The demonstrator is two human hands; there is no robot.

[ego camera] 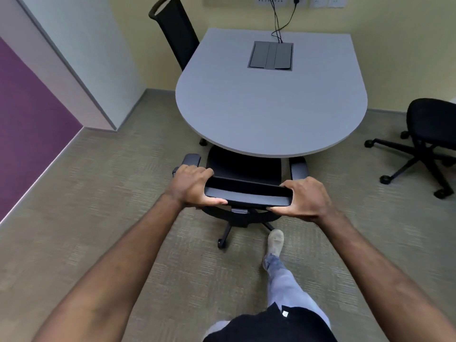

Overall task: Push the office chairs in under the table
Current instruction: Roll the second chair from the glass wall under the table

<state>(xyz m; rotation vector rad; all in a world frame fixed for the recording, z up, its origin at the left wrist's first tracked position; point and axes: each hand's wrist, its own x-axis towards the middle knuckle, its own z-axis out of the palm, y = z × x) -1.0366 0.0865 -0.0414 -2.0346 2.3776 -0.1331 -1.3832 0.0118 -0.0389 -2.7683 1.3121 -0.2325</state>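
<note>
A black office chair [244,169] stands at the near rounded end of the grey table [266,104], its seat partly under the tabletop. My left hand [191,187] grips the left end of the chair's backrest top, and my right hand [306,199] grips the right end. A second black chair [176,33] stands at the table's far left side, its seat hidden beneath the top. A third black chair [429,134] sits away from the table at the right, on the carpet.
A cable box [270,55] is set in the tabletop, with cords running up to wall sockets [271,0]. A white wall and purple panel [27,134] close the left side. My foot [275,241] is just behind the chair's wheeled base.
</note>
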